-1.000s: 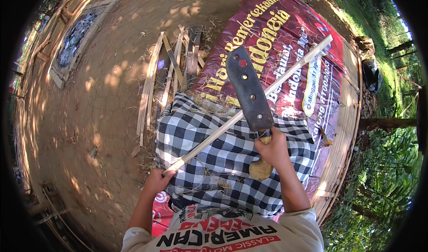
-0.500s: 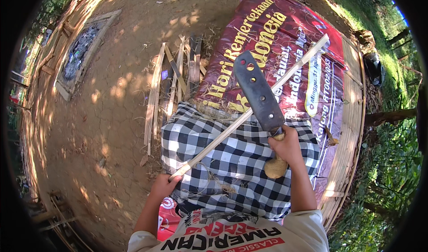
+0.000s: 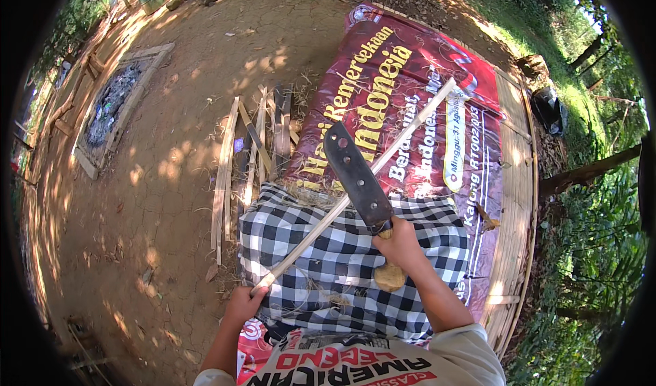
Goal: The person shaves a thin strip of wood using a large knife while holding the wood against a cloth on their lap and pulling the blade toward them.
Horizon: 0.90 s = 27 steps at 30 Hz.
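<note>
My left hand (image 3: 244, 305) is closed round the near end of a long, pale bamboo strip (image 3: 305, 242). The strip slants up to the right, over the black-and-white checked cloth (image 3: 441, 246) on my lap and the dark red banner beyond. In my right hand (image 3: 400, 243) is a machete (image 3: 357, 175) with a broad dark blade, several holes in it and a wooden handle with a rounded end. Its blade lies across the strip near the strip's middle and points up to the left. Thin shavings cling to the cloth.
A printed banner (image 3: 355, 65) covers a bamboo platform (image 3: 514, 208). Left of it, several split strips (image 3: 223, 188) lie on the dirt ground among shavings. Farther left is a framed ash pit (image 3: 115, 106). A dark bag (image 3: 548, 109) sits beyond the platform's right edge.
The machete has moved down and left along the strip, toward my left hand. The strip's far end has come lower and left. The whole view has also shifted a little.
</note>
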Available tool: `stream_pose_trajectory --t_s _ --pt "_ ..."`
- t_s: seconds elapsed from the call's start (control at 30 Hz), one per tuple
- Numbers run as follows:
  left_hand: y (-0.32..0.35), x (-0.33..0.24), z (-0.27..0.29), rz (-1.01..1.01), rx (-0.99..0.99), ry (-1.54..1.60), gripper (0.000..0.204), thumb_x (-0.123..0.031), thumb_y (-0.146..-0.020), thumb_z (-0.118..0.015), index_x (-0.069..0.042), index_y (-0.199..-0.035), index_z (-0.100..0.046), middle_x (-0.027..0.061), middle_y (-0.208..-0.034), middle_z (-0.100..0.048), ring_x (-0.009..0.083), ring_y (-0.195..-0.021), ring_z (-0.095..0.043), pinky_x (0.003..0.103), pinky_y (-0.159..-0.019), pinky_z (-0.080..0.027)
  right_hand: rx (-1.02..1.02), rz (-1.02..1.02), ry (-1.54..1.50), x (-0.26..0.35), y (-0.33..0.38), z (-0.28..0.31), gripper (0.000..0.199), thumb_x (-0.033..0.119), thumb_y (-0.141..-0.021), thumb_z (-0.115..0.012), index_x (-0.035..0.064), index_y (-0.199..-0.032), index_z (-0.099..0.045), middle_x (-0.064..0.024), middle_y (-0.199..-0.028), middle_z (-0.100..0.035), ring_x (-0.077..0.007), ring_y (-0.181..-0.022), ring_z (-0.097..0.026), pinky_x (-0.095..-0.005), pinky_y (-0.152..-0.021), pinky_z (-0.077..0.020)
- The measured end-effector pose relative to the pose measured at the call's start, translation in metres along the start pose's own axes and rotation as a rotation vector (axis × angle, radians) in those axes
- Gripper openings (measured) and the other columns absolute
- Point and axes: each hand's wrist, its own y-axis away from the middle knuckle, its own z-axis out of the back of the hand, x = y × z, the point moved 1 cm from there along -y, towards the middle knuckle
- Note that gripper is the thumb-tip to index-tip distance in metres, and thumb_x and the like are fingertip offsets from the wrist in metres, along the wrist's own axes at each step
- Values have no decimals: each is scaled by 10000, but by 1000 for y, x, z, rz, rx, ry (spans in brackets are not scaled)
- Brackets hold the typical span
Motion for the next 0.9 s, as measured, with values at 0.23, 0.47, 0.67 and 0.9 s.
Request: stream_pose_trajectory --t_s 0.23,0.47,0.67,0.9 --pt "-5 -6 0 -82 -14 -17 512 -433 -881 -641 45 -698 -643 184 -529 -543 273 -471 -550 410 -498 -424 -54 -167 -131 1 -7 22 283 69 -660 -722 -70 -892 -636 -208 -716 -668 -300 -631 -680 -363 -591 -531" --pt "4 1 -4 -121 -87 30 505 -404 -884 -646 61 -688 -633 211 -521 -536 293 -462 -551 414 -484 -415 122 13 -6 14 33 -29 309 125 -647 -720 -88 -852 -629 -243 -718 -642 -362 -688 -663 -397 -636 -514" --pt "4 4 -14 -165 -129 69 469 -379 -898 -636 60 -733 -649 209 -542 -547 243 -485 -568 396 -496 -419 19 120 9 27 60 -51 326 116 -660 -715 -88 -902 -637 -268 -760 -650 -403 -747 -666 -406 -654 -523" --pt "5 4 -8 -224 -66 119 421 -341 -910 -631 51 -759 -659 132 -534 -546 133 -526 -502 370 -512 -423 60 -74 -98 26 51 -31 339 123 -665 -719 -94 -912 -637 -244 -710 -651 -332 -640 -673 -381 -622 -521"
